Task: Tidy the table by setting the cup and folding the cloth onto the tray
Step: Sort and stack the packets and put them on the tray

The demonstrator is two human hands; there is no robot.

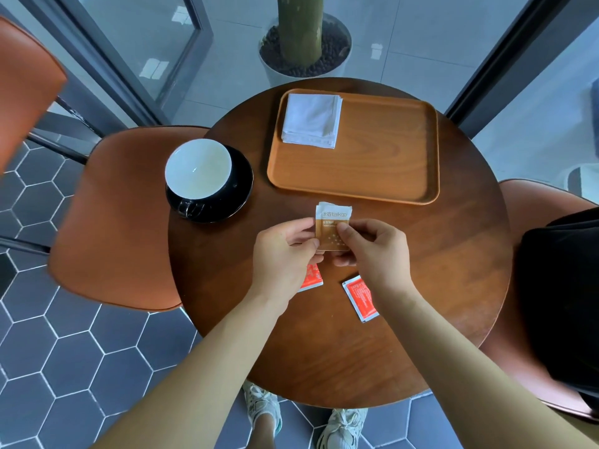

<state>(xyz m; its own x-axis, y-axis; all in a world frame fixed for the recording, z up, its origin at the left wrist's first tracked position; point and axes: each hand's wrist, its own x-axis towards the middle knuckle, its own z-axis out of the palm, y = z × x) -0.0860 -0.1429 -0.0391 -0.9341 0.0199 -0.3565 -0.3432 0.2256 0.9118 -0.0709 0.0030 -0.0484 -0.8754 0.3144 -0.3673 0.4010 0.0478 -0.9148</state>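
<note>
1. Head view: the left hand (285,251) and the right hand (372,251) each pinch one side of a brown sachet (332,222), held over the table (324,351).
2. Beyond the left hand and off to its left, the cup (198,168) sits on a black saucer (227,196), on the table rather than the tray (382,157).
3. The tray lies past both hands, with the folded cloth (311,119) at its far left corner.
4. Nearer than the hands lie two red sachets: one (312,277) half hidden under the left hand, the other (361,298) beside the right wrist.

Round wooden table (324,351) on grey hexagon floor tiles (64,367); orange chairs (120,222) at 9 and 3 o'clock, potted trunk (299,27) at 12, dark-framed glass (142,37) behind, daylit.
</note>
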